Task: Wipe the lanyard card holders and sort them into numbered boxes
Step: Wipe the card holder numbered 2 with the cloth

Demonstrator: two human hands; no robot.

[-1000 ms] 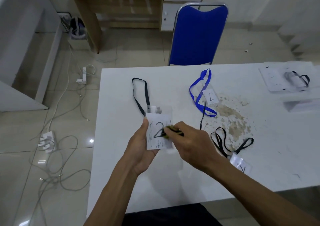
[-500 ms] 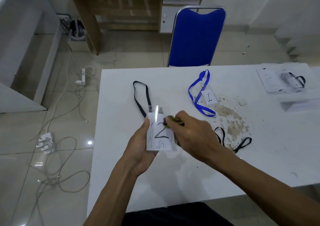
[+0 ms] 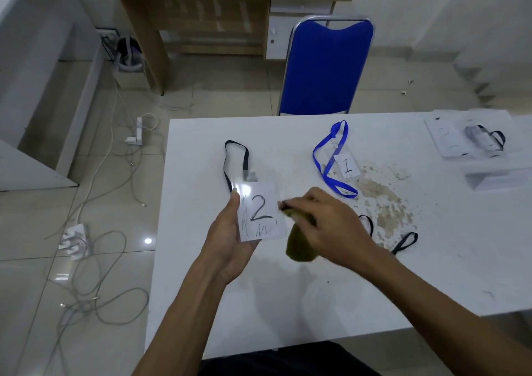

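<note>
The left hand holds a clear card holder up over the white table, with the thumb on the left edge and the fingers closed behind it. The paper inside has a big black "2" written on it, with some scribbles under and beside the number. A black lanyard runs from the top of this holder and lies in a loop on the table.

The right hand is closed tight on a green cloth. The cloth touches the right edge of the card holder, and part of it hangs down under the hand.

Farther back on the table lies a second card holder with a "1" on its paper. A blue lanyard is looped over and beside it. Just to the right is a brown dirty patch of crumbs. Another black lanyard pokes out from behind the right wrist.

At the far right is a white box with a dark-strapped thing in it; the writing there is too blurry to read. A blue chair stands behind the table
</note>
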